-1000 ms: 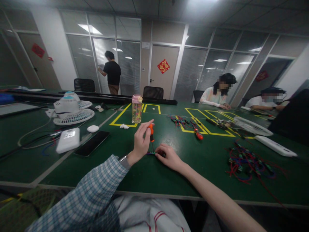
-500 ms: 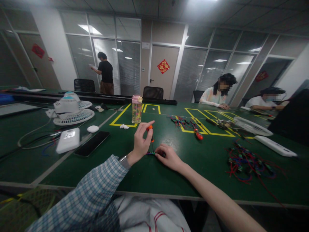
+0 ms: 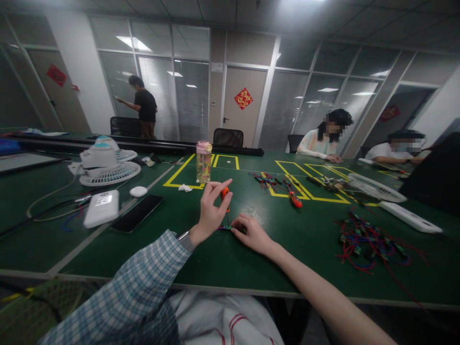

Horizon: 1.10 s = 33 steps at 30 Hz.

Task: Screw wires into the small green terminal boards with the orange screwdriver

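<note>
My left hand [image 3: 212, 207] is closed round the orange handle of a screwdriver [image 3: 225, 192], partly hidden by the fingers. The screwdriver stands nearly upright, its thin shaft running down to a small green terminal board [image 3: 227, 227] with wires on the table. My right hand [image 3: 250, 232] rests on the table, thumb and fingers pinching the right end of that board. Beyond, to the right, lie a red screwdriver [image 3: 296, 200] and a cluster of wired boards [image 3: 268, 180]. A larger heap of wired boards [image 3: 366, 242] is at the right.
A pink-lidded bottle [image 3: 203, 163] and crumpled tissue [image 3: 185, 188] stand beyond my left hand. At left are a black phone [image 3: 138, 214], a white power bank [image 3: 101, 209] and a white fan [image 3: 109, 173]. Two people sit across the green table [image 3: 172, 268]; another person stands behind.
My left hand's fingers have shifted slightly on the screwdriver handle, which has tilted little. My right hand stays put. The standing person in the background has moved left.
</note>
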Each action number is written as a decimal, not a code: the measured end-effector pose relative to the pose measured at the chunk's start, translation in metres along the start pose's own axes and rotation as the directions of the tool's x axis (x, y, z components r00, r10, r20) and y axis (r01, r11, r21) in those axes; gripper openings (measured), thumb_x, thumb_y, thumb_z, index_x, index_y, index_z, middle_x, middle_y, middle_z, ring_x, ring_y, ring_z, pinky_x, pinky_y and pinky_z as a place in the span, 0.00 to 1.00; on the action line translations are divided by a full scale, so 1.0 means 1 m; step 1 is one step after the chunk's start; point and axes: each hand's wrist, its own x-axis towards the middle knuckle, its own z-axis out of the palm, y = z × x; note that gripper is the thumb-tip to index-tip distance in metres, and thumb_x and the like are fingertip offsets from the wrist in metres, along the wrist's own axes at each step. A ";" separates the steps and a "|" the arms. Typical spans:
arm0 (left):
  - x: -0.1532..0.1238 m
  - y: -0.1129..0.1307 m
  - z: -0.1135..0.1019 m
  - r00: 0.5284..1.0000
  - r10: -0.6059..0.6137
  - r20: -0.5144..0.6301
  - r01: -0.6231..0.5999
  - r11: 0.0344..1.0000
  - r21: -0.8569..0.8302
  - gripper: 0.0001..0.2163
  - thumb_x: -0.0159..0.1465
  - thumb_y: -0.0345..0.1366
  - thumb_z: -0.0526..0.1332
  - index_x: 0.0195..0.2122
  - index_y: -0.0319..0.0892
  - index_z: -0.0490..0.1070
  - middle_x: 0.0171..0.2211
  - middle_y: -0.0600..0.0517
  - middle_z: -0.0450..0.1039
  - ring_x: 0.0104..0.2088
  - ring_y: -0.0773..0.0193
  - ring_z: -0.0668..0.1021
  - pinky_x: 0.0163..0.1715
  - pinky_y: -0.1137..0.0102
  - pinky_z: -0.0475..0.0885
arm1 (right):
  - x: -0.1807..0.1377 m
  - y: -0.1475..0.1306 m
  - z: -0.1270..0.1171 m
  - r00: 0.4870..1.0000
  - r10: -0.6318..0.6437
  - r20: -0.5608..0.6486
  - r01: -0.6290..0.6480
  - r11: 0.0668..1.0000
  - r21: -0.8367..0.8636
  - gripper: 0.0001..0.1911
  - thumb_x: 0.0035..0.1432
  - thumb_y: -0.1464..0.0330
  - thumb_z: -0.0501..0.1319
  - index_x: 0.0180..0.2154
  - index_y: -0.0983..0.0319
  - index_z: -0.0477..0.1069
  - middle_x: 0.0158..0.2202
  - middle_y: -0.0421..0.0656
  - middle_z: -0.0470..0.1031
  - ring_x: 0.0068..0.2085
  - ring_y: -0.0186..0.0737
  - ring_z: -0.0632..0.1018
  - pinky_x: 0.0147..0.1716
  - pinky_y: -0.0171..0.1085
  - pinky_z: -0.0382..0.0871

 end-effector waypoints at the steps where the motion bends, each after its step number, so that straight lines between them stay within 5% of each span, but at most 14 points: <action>1: 0.000 0.000 0.000 1.000 0.008 -0.011 -0.007 1.000 0.014 0.13 0.65 0.34 0.59 0.51 0.45 0.70 0.35 0.52 0.64 0.36 0.66 0.70 0.39 0.69 0.68 | 0.000 0.000 0.000 1.000 0.004 -0.001 -0.004 1.000 0.000 0.04 0.54 0.76 0.60 0.32 0.63 0.71 0.30 0.40 0.68 0.30 0.34 0.70 0.31 0.33 0.65; 8: -0.002 -0.002 -0.001 0.998 -0.040 0.052 0.044 0.996 -0.073 0.16 0.69 0.32 0.47 0.56 0.44 0.66 0.42 0.48 0.70 0.42 0.64 0.72 0.43 0.67 0.68 | 0.000 0.001 0.001 1.000 0.002 -0.006 -0.002 1.000 0.010 0.04 0.54 0.76 0.60 0.33 0.63 0.72 0.30 0.40 0.68 0.30 0.34 0.70 0.31 0.33 0.65; 15: -0.001 0.001 -0.001 1.000 -0.017 -0.011 0.018 1.000 0.018 0.11 0.65 0.34 0.58 0.47 0.44 0.71 0.36 0.51 0.67 0.38 0.64 0.71 0.41 0.68 0.68 | 0.000 -0.001 -0.001 1.000 0.011 -0.005 -0.011 1.000 0.007 0.04 0.54 0.76 0.60 0.33 0.63 0.72 0.30 0.40 0.68 0.30 0.35 0.70 0.30 0.33 0.65; 22: -0.003 -0.002 -0.002 0.997 -0.047 0.057 0.051 0.996 -0.067 0.17 0.69 0.33 0.47 0.56 0.43 0.65 0.43 0.48 0.69 0.43 0.63 0.72 0.44 0.67 0.68 | 0.000 0.001 0.000 1.000 0.005 -0.001 -0.005 1.000 -0.012 0.04 0.54 0.76 0.60 0.33 0.63 0.72 0.30 0.40 0.68 0.31 0.35 0.70 0.31 0.34 0.65; 29: -0.001 0.000 0.000 1.000 -0.025 0.003 0.025 1.000 -0.002 0.13 0.66 0.34 0.56 0.51 0.43 0.70 0.37 0.51 0.67 0.39 0.64 0.71 0.42 0.68 0.68 | -0.001 0.003 0.001 1.000 -0.004 -0.004 0.004 1.000 -0.008 0.04 0.54 0.76 0.60 0.33 0.64 0.72 0.31 0.41 0.68 0.32 0.35 0.71 0.32 0.34 0.65; 33: 0.000 0.001 -0.001 0.999 -0.025 0.029 0.026 0.999 -0.026 0.14 0.68 0.34 0.52 0.53 0.44 0.68 0.39 0.50 0.66 0.40 0.64 0.71 0.42 0.68 0.68 | 0.000 0.002 0.001 1.000 -0.002 -0.005 0.002 1.000 0.000 0.04 0.55 0.76 0.60 0.33 0.63 0.72 0.31 0.40 0.68 0.31 0.35 0.70 0.32 0.34 0.65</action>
